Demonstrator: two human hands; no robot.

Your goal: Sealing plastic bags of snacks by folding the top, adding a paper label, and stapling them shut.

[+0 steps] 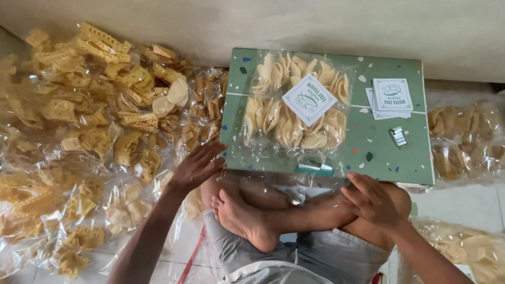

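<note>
A clear plastic bag of pale crackers with a white square label lies on a small green speckled table. My left hand rests flat with fingers spread at the table's near left corner, touching the bag's loose edge. My right hand lies on my crossed leg, just below the table's front edge, holding nothing. A small stack of white labels and a strip of metal staples sit on the table's right side.
Many clear bags of yellow crackers are heaped on the floor at left. More bags lie to the right of the table and at the lower right. A wall runs behind the table. My bare foot is crossed in front.
</note>
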